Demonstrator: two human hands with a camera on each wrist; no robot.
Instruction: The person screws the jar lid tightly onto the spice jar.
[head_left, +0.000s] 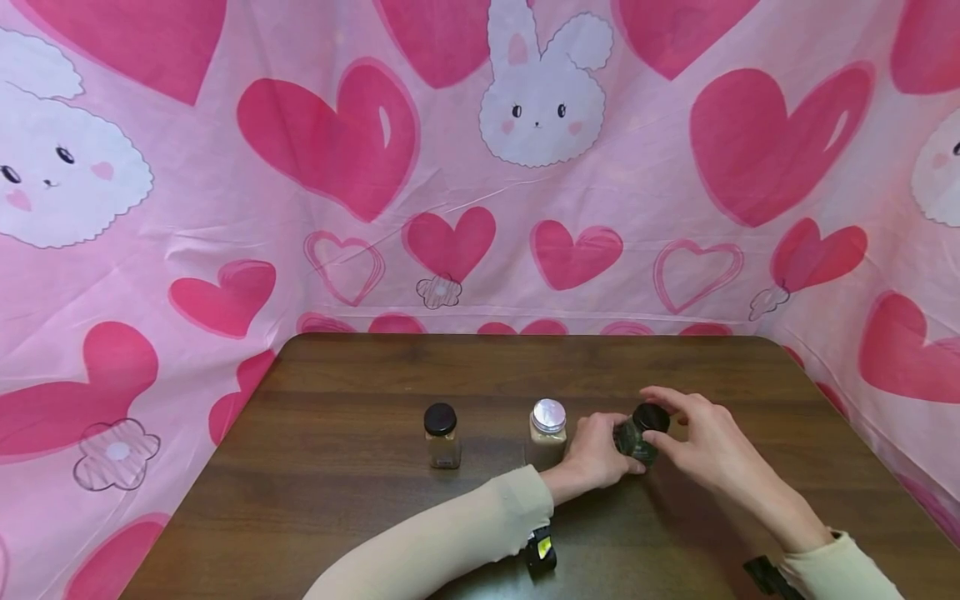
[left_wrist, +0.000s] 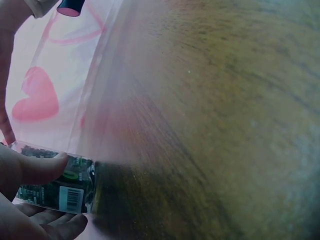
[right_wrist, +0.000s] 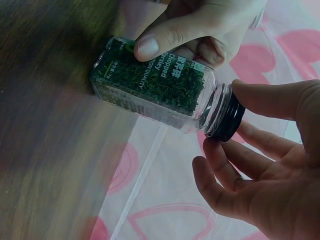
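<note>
A clear square jar of chopped parsley (right_wrist: pixel 165 95) with green flakes stands at the right of the group. My left hand (head_left: pixel 595 452) grips its body, thumb on one side and fingers on the other. Its black lid (right_wrist: pixel 231 117) sits on the neck, with clear screw threads showing below it. With thumb and fingertips, my right hand (head_left: pixel 708 437) pinches this lid. Left of my left hand stands a jar with a silvery top (head_left: pixel 548 415) and pale contents. Part of that jar is hidden by the hand.
A black-capped jar (head_left: pixel 441 437) with brownish contents stands farther left on the brown wooden table (head_left: pixel 337 500). A pink cloth (head_left: pixel 450 183) with hearts and rabbits hangs behind the table and at its sides.
</note>
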